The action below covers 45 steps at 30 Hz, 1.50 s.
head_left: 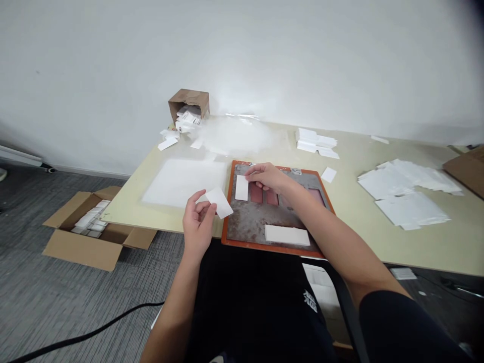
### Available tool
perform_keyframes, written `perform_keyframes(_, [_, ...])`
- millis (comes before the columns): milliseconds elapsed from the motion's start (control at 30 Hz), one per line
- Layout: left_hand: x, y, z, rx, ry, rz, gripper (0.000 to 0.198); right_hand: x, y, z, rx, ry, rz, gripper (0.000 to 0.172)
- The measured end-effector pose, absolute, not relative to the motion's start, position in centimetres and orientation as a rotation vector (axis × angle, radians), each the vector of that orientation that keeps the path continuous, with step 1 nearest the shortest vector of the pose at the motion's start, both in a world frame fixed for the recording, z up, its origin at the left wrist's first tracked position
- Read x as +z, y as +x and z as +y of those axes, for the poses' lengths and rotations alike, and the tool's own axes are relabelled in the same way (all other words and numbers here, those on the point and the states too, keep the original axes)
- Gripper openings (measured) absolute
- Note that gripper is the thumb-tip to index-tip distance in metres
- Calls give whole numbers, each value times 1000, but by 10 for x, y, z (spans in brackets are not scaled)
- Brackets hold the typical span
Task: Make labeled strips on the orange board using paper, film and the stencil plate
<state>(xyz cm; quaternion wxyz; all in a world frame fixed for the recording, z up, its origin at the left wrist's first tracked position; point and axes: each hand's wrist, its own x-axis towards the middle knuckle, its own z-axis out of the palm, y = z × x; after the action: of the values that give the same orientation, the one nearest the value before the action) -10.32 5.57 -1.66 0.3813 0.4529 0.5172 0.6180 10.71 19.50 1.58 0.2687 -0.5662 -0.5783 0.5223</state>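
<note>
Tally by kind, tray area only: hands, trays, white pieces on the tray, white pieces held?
Hands: 2, left hand, right hand
Trays: 1, tray
White pieces on tray: 2, tray card, block
White pieces held: 1, held card in left hand
Total: 6

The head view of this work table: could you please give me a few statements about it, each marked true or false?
1. The left hand holds a white card. True.
2. The right hand touches the white strip lying on the orange-rimmed plate. True.
3. The cardboard box on the floor is closed. False: its flaps are open and white pieces show inside.
4. The small brown box by the wall stands upright with its opening on top. False: it lies on its side, and white pieces spill from it onto the table.
</note>
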Motion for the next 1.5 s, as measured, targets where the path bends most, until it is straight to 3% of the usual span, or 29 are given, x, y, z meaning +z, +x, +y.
perform_keyframes(933, [-18, -103, 55, 1602, 1148, 1295, 45, 26, 103, 186, 1348, -1563, -1616, 4])
perform_keyframes(1500, [-18, -103, 56, 1604, 1135, 1293, 44, 23, 99, 182, 886, -1564, -1943, 8])
